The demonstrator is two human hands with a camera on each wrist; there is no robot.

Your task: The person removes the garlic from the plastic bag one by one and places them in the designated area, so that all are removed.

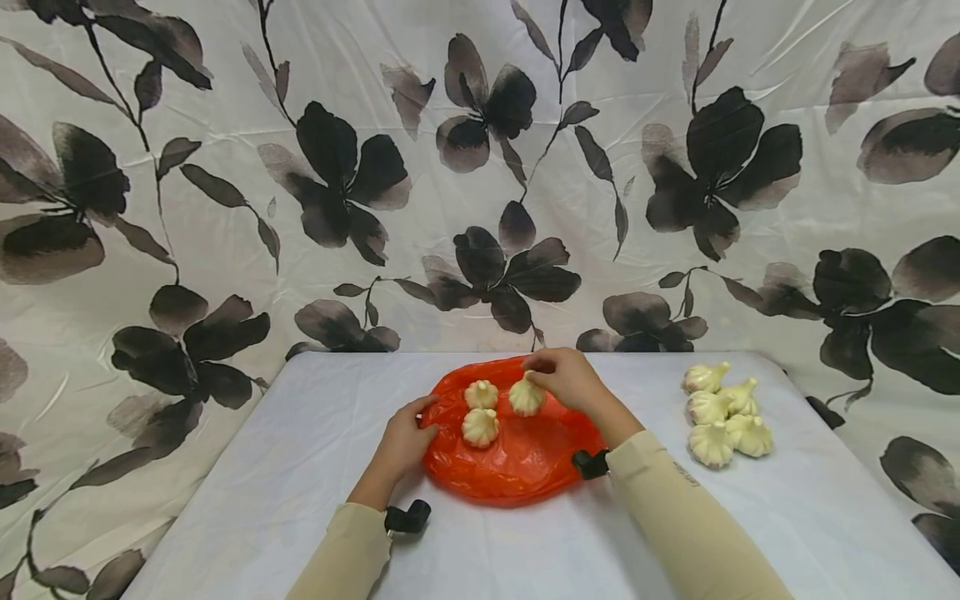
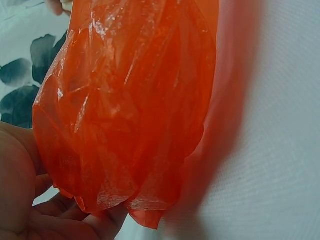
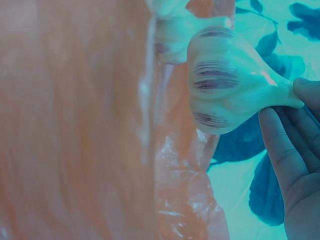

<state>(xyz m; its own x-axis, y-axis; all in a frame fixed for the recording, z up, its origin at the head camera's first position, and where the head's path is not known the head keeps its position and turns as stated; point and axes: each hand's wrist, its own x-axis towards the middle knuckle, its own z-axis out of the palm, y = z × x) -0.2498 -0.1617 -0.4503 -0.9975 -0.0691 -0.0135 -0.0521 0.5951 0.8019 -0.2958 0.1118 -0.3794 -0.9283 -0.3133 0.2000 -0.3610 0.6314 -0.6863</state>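
A red plastic bag (image 1: 525,458) lies spread on the table, its shiny film crinkled in the left wrist view. Two whole garlic bulbs, an upper bulb (image 1: 481,394) and a lower bulb (image 1: 480,427), sit on its left half. My right hand (image 1: 572,385) pinches a third garlic bulb (image 3: 220,82) by its stem, between thumb and fingertips, over the back of the bag. At the bag's left edge, my left hand (image 1: 406,437) holds the film, with fingers (image 2: 65,222) curled under the rim.
Several more garlic bulbs (image 1: 708,408) are clustered on the right side of the white-covered table (image 1: 300,467). Behind the table's far edge hangs a white cloth (image 1: 420,208) with dark flowers. Black wrist cameras sit at both cuffs.
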